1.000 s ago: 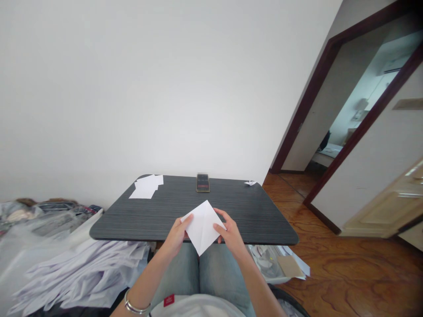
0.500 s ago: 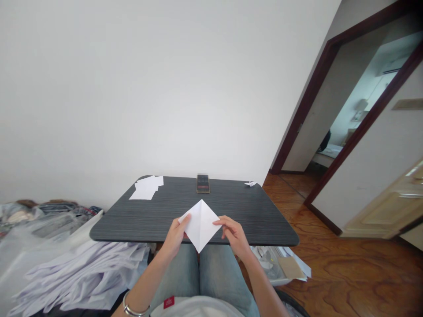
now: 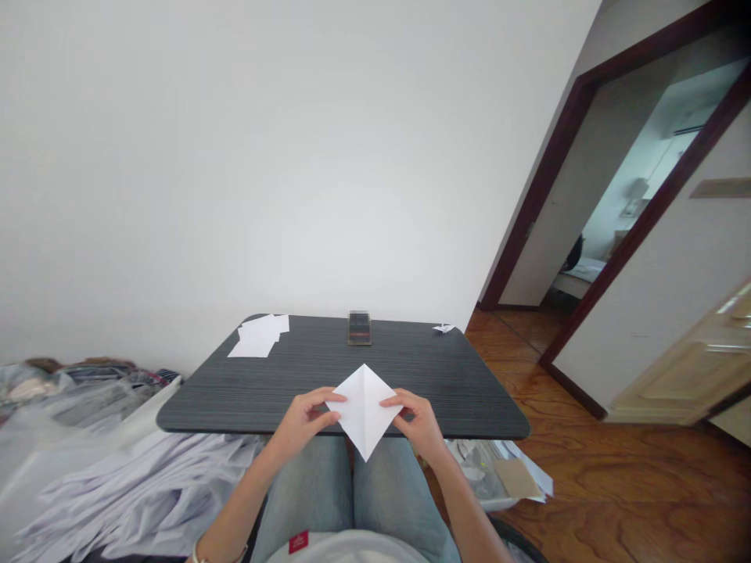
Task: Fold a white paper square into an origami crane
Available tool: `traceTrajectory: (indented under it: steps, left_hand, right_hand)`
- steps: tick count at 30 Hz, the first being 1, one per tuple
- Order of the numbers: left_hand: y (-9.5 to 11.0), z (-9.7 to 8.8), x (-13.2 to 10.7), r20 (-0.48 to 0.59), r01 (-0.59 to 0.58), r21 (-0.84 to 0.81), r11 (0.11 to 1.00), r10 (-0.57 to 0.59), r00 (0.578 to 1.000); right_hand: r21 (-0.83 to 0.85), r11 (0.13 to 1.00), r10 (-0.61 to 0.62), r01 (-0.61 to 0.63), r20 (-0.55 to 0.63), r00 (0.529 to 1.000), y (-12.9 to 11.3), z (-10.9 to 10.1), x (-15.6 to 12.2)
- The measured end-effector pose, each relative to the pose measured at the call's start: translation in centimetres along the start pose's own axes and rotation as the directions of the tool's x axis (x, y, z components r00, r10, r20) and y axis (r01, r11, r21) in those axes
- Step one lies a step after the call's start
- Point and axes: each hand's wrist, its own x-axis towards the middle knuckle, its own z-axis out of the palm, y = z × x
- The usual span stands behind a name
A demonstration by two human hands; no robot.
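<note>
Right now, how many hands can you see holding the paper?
2: the left hand at the left corner of the white paper, and the right hand at its right corner. Some fingers may be hidden.

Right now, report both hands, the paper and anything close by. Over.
Left fingers, right fingers on opposite side corners. White paper creased down middle, held diamond-wise. Loose sheets, folded paper piece apart, toward tabletop's far edge.

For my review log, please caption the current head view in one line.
Left hand and right hand hold a creased white paper by opposite corners at a dark table.
</note>
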Motion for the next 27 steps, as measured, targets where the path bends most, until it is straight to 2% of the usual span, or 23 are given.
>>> traceTrajectory:
  steps: [2,5,14,20,24,27]
  left_hand:
    - [-0.2,-0.7,-0.1,0.040,-0.049,0.078,0.996,0.046,0.998]
    - [-0.4,-1.1,-0.1,0.035,-0.096,0.142,0.985,0.092,0.995]
    - [-0.2,-1.0,0.2,0.052,-0.176,0.166,0.970,0.169,0.984]
    - [-0.8,-0.2,0.1,-0.100,-0.159,0.083,0.984,0.167,0.981]
    - [-1.5,1.0,0.0,-0.237,-0.152,-0.046,0.987,0.137,0.962]
    - [-1.5,1.9,0.0,-0.284,-0.141,-0.153,0.978,0.093,0.954]
  right_hand:
    - [0.010,1.000,-0.006,0.006,-0.001,1.000,0.0,0.0,0.0]
    - [0.032,0.999,0.000,0.001,-0.004,1.000,0.0,0.1,-0.1]
    - [0.112,0.994,0.022,-0.020,-0.015,1.000,0.0,0.1,0.0]
    - [0.200,0.977,0.079,-0.071,-0.032,0.996,-0.4,0.4,-0.3]
    - [0.323,0.937,0.177,-0.130,-0.122,0.977,-0.7,1.1,-0.3]
    - [0.391,0.909,0.231,-0.144,-0.186,0.955,-0.8,1.8,-0.2]
